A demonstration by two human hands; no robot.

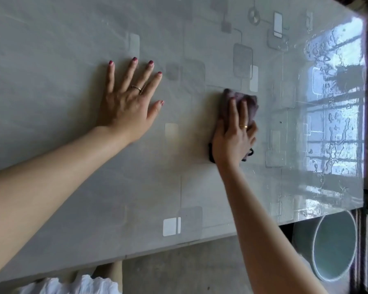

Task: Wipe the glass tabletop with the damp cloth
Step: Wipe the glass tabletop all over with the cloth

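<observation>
Purple-grey damp cloth (240, 102) lies bunched on the glass tabletop (72, 39), right of centre, pinned under the right hand (232, 139). Cloth looks soft, light, floppy; prob. slides easily on wet glass, so best held by pressing down w/ a flat palm on the bunched middle rather than pinching an edge. A dark corner pokes out by the wrist.

Right hand: fingers extended fwd over the cloth, thumb curled round its side; a loose press-and-hold, not a tight fist. Gold ring on one finger.

Left hand (130, 98): spread wide, fingers splayed, flat on the glass well left of the cloth, holding nothing; seems to brace the body. Red-painted nails, ring.

Glass itself: hard, slick, prob. fragile at edges; grey squares pattern shows on it. Water beads and streaks cover the right end near a bright window reflection (336, 98); that area likely still needs wiping.

Pale green bucket (334, 245) sits on the floor below the table's near right corner. White garment (72, 285) at bottom edge.
</observation>
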